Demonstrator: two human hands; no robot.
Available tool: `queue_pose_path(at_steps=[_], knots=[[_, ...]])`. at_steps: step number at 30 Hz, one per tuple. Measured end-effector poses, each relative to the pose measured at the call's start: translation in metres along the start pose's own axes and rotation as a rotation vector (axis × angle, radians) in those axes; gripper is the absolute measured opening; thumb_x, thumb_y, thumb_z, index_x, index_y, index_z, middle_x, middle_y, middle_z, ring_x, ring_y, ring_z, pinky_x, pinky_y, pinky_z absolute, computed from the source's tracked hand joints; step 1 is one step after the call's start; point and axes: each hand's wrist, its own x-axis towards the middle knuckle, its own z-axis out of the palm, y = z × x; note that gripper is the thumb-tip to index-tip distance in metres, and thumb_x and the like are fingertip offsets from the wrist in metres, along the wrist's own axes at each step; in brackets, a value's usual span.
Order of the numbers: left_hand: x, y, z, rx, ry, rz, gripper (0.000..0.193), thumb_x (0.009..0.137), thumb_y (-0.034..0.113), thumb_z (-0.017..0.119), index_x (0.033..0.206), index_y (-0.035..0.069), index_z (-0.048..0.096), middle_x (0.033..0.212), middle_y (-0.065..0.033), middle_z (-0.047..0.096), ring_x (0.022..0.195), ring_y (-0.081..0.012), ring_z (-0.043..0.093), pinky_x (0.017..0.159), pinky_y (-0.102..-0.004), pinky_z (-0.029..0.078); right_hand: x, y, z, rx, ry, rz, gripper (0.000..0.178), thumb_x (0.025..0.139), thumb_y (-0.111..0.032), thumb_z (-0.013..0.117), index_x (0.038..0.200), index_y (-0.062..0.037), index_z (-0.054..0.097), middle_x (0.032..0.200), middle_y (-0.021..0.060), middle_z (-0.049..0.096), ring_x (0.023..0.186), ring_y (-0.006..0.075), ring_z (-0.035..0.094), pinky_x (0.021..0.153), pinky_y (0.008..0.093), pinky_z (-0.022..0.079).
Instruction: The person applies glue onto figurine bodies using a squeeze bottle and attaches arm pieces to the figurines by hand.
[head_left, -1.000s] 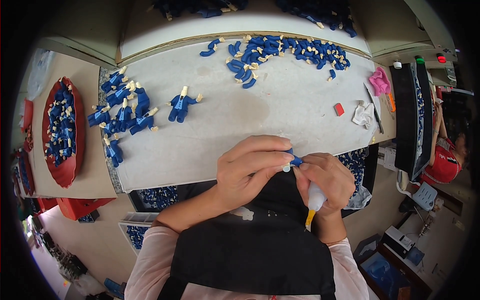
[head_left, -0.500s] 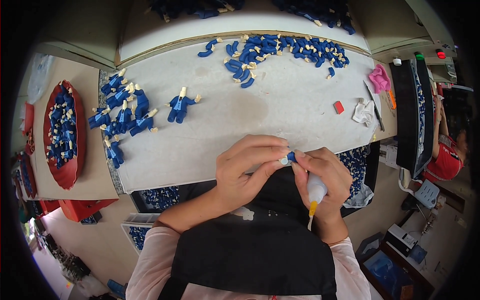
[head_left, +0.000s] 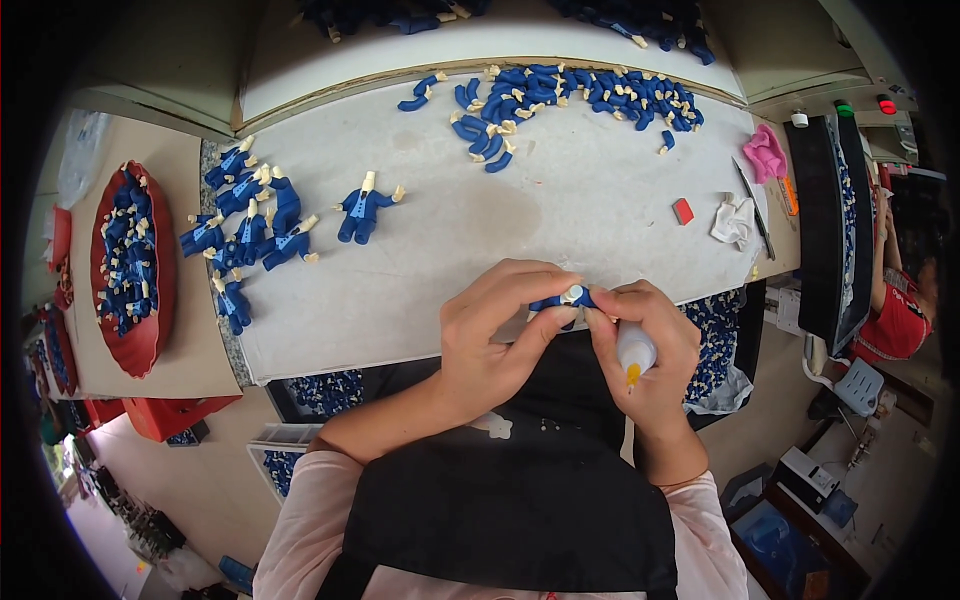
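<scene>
Pinching figure (head_left: 573, 297) with left hand (head_left: 495, 325), gripping arm (head_left: 588, 299) and bottle (head_left: 637, 350) with right hand (head_left: 662, 352) — probably joining; next, to press steadily.

From afar, I saw a black apron (head_left: 510, 520) at six o'clock, splotched white. Pale pink sleeves (head_left: 312, 520) showed near seven and five.

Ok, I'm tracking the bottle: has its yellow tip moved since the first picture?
Yes: the yellow tip of the pale bottle has moved up the picture, closer to the front edge of the table.
</scene>
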Motion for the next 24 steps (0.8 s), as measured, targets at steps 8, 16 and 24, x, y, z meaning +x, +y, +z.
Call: queue_pose_path(at_steps=[8, 16, 24], knots=[[-0.0001, -0.0022, 0.0039, -0.008, 0.003, -0.113, 0.020, 0.074, -0.005, 0.057, 0.094, -0.003, 0.055, 0.089, -0.0114, 0.057, 0.081, -0.0152, 0.055, 0.070, -0.0240, 0.045, -0.0004, 0.0071, 0.0030, 0.068, -0.033, 0.175, 0.017, 0.065, 0.006, 0.063, 0.079, 0.0009, 0.056, 0.066, 0.0110, 0.055, 0.056, 0.0217, 0.055, 0.051, 0.0255, 0.042], [-0.0002, -0.0045, 0.0056, -0.014, 0.044, -0.108, 0.023, 0.072, -0.004, 0.059, 0.094, 0.000, 0.057, 0.086, -0.0106, 0.057, 0.072, -0.0155, 0.056, 0.060, -0.0224, 0.046, -0.0002, 0.0084, 0.0043, 0.074, -0.029, 0.186, 0.016, 0.065, 0.005, 0.063, 0.079, 0.0006, 0.056, 0.067, 0.0109, 0.056, 0.056, 0.0210, 0.055, 0.052, 0.0248, 0.042], [-0.0007, -0.0053, 0.0057, -0.071, 0.048, -0.113, 0.022, 0.072, -0.005, 0.059, 0.092, 0.000, 0.057, 0.087, -0.0110, 0.057, 0.075, -0.0169, 0.056, 0.062, -0.0235, 0.046, 0.0001, 0.0077, 0.0051, 0.115, -0.019, 0.159, 0.012, 0.069, 0.008, 0.060, 0.079, 0.0027, 0.055, 0.066, 0.0064, 0.055, 0.059, 0.0077, 0.049, 0.054, 0.0180, 0.037]])
